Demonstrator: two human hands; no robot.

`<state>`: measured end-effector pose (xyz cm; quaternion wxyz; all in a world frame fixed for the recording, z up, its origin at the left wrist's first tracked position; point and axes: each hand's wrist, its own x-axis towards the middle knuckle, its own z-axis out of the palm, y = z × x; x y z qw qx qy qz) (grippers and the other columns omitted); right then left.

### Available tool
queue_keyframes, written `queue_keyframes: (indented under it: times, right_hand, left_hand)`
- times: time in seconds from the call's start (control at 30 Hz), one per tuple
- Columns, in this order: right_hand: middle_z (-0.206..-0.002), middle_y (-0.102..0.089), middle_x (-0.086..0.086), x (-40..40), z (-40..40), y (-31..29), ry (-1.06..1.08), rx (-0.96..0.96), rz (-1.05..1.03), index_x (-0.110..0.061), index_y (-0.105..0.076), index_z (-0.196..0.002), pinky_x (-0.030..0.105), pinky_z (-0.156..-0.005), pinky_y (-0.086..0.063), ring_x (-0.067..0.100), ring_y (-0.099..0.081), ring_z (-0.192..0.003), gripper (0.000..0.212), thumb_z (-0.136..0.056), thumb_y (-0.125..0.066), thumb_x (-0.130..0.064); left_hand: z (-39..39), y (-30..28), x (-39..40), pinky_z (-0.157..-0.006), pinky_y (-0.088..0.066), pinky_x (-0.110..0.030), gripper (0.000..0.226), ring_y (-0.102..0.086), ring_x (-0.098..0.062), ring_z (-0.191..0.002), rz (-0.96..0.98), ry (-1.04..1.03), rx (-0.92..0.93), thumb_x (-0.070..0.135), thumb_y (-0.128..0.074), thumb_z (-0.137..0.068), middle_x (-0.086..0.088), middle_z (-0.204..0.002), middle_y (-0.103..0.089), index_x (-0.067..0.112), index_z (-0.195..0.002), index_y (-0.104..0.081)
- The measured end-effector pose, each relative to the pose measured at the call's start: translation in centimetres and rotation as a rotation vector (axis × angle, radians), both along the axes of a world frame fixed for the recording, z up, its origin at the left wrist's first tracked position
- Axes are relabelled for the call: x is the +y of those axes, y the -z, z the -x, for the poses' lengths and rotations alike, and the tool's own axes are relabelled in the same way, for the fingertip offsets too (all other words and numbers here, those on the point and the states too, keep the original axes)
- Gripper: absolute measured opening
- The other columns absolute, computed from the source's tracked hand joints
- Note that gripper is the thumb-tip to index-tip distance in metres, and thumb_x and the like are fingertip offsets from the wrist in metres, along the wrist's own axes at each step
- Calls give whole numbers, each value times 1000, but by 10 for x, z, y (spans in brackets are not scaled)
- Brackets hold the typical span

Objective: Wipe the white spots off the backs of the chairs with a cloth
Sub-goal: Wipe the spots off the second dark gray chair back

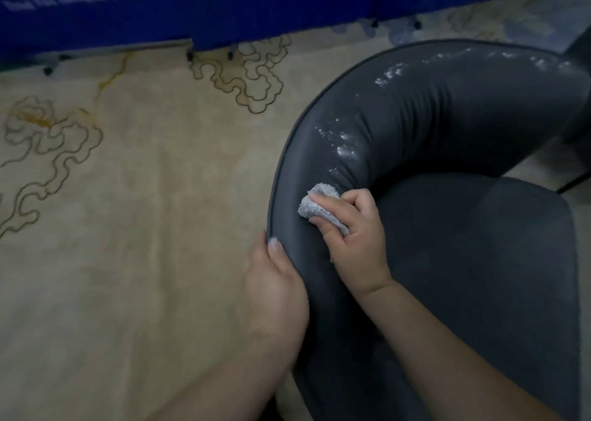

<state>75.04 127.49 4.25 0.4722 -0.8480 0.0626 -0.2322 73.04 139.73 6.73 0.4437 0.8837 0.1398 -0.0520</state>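
the only writing stands on the blue cloth skirting [224, 7] that hangs along the top edge of the view, above the carpet. white latin letters near the top middle begin "tang tan"; the words after them are blurred and run out of the frame, so they cannot be made out. further left, a second white line of latin letters is too smeared to read, though its last word looks like "hotel". above that line sit larger white characters, cut off by the frame's top edge and unreadable.
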Motion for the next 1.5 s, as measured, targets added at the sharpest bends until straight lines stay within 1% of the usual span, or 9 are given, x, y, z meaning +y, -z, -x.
queue_keyframes:
  times: [0.17,0.4,0.57,0.67,0.87,1.03,1.2,1.3,1.5]
  right_hand:
    - [-91,-45,1,4,0,1,45,3,-8,-24,-69,-113,34,-83,-47,22,-51,-85,30,-83,-69,-19]
    - [-92,-43,0,2,-3,7,79,10,24,-28,-69,-115,34,-80,-48,22,-50,-83,31,-84,-65,-32]
    - [-95,-39,1,-18,-48,3,142,-34,138,-30,-65,-119,33,-84,-46,23,-48,-87,33,-86,-65,-27]
    - [-95,-40,6,-36,-92,0,284,-33,69,-23,-69,-115,37,-86,-48,28,-50,-88,33,-83,-71,-16]
    - [-94,-43,-5,-12,-40,18,227,-17,-103,-36,-62,-121,7,-85,-38,2,-51,-88,38,-84,-63,-30]
    - [-94,-39,0,-32,-77,11,210,-40,-6,-25,-68,-118,29,-83,-49,20,-52,-84,32,-86,-66,-22]
    - [-95,-39,-2,-51,-118,12,353,-80,-123,-23,-68,-118,5,-82,-40,16,-54,-87,33,-86,-67,-14]
    - [-95,-38,-13,-27,-72,20,271,-35,-181,-38,-59,-125,12,-67,-50,6,-54,-72,38,-88,-61,-28]
    - [-94,-40,1,-37,-85,15,269,-35,-37,-22,-66,-121,21,-83,-48,15,-53,-80,34,-87,-67,-20]
  left_hand:
    - [-115,-11,-15,-65,-21,-18,39,-54,-27,-100,34,279,-7,33,-23,-104,-7,-100,-57,12,-113,-54]
    - [-151,7,-35,-58,-19,-21,40,-38,-8,-63,-66,286,-150,36,-24,-103,17,-71,-42,16,-118,-55]
    - [-153,8,-36,-69,-30,-30,39,-48,-26,-78,-118,279,-160,36,-25,-102,-2,-84,-56,19,-121,-54]
    - [-151,7,-33,-72,-32,-30,41,-45,-20,-78,-123,298,-179,39,-23,-101,6,-82,-49,23,-123,-53]
    - [-148,7,-36,-63,-25,-19,38,-44,-14,-75,-88,258,-156,33,-27,-102,23,-71,-40,21,-124,-55]
    - [-147,3,-37,-61,-24,-16,37,-43,-11,-77,-80,242,-135,32,-27,-102,19,-76,-45,22,-126,-54]
    - [-146,0,-39,-64,-25,-15,38,-43,-5,-68,-90,249,-114,32,-27,-102,21,-77,-46,25,-130,-52]
    - [-143,-3,-38,-58,-25,-16,37,-38,2,-59,-109,229,-113,30,-29,-102,25,-70,-40,24,-130,-53]
    - [-144,-9,-40,-59,-22,-17,38,-40,-12,-73,-143,233,-106,29,-29,-102,7,-85,-48,23,-132,-52]
